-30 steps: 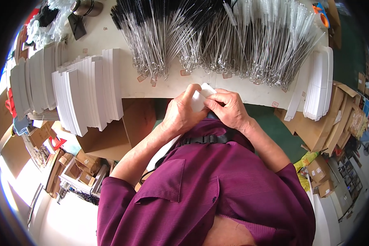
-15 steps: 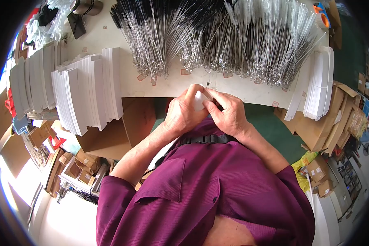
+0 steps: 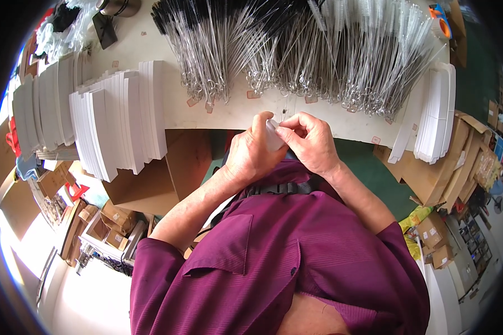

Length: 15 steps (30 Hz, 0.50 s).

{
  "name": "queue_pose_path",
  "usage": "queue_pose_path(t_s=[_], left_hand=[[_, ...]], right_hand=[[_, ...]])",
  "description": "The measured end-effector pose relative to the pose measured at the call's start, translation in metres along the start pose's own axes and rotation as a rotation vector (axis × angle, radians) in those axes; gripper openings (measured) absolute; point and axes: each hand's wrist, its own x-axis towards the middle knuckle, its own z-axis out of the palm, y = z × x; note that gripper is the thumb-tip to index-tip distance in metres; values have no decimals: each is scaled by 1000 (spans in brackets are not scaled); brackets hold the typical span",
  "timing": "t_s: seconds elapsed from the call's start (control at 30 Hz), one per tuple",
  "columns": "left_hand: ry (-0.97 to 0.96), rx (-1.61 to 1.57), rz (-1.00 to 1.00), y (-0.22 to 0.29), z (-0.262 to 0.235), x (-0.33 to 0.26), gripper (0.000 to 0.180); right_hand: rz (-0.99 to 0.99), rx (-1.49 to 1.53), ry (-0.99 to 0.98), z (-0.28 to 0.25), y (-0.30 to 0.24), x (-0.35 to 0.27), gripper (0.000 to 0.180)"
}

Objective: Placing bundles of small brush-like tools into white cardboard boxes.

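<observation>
My left hand [image 3: 251, 153] and my right hand [image 3: 310, 142] meet just in front of the white table's near edge [image 3: 218, 117]. Together they pinch a small white folded piece [image 3: 274, 134], mostly hidden between the fingers. A thin wire stands up from it toward the table. On the table just beyond lie heaps of thin wire brushes with ring ends [image 3: 296, 50], black-tipped to the left and white-tipped to the right.
Stacks of flat white card pieces [image 3: 117, 117] stand at the table's left, more of them [image 3: 436, 111] at the right. Brown cardboard boxes [image 3: 145, 178] sit under the table and along both sides. A roll of tape [image 3: 441, 25] lies at the far right.
Both hands have closed in more tightly around the white piece; it shows less than a second ago. They stay at the same spot by the table edge.
</observation>
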Motion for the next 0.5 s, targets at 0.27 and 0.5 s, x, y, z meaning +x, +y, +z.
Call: queue_pose_path(t_s=[0.27,0.5], left_hand=[[104,36,104,-6,14,-3,61],[153,6,146,-5,13,-6,57]], right_hand=[[59,62,61,2,10,-1,11],[229,275,36,-3,5,0,16]])
